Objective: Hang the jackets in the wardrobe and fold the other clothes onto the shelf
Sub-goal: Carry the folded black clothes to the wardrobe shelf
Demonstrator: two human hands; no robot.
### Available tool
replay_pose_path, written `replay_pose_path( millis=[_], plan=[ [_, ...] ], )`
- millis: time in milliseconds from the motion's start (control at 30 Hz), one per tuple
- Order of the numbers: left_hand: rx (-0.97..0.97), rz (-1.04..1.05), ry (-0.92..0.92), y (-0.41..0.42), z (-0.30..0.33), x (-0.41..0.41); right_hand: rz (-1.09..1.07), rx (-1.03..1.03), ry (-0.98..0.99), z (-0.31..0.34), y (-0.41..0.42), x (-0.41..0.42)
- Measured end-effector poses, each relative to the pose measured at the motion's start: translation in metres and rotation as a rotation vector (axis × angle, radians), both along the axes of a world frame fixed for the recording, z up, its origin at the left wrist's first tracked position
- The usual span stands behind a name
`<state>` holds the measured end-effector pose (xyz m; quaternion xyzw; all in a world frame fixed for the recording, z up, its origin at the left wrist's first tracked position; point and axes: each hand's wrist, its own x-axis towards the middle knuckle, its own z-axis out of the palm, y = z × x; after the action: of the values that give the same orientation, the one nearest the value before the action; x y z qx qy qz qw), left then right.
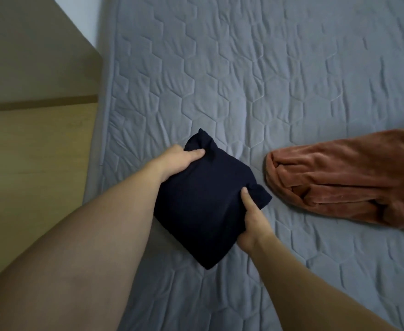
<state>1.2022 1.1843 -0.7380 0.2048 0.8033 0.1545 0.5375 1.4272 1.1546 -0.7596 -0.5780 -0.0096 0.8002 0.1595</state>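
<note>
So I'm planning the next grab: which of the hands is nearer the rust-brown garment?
Right. The right hand grips the folded navy garment's edge facing the rust-brown garment; the left hand grips its far edge.

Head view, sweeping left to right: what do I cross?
Light wooden floor → left hand → folded navy-blue cloth bundle → right hand → rumpled rust-brown fleece garment, all but the floor on the grey quilted mattress.

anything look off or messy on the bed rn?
Only minor things. The navy bundle, gripped by the left hand and right hand, has two corners poking out unevenly. The rust garment lies crumpled, unfolded, on the quilt. No damage visible.
</note>
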Motion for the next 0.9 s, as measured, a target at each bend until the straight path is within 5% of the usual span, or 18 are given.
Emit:
replay_pose_path(
  millis=[200, 567, 733, 900],
  plan=[
    [0.118, 0.338, -0.061, -0.079, 0.112, -0.079, 0.231, 0.124, 0.154, 0.113, -0.004, -0.074],
    [0.342, 0.726, -0.042, -0.262, 0.472, -0.215, 0.547, 0.524, 0.044, 0.457, -0.090, -0.260],
    [0.617, 0.805, -0.136, -0.360, 0.603, -0.235, 0.694, 0.659, 0.164, 0.588, -0.127, -0.322],
    [0.757, 0.963, 0.099, -0.461, 0.701, -0.245, 0.918, 0.748, 0.338, 0.700, -0.196, -0.386]
  ],
)
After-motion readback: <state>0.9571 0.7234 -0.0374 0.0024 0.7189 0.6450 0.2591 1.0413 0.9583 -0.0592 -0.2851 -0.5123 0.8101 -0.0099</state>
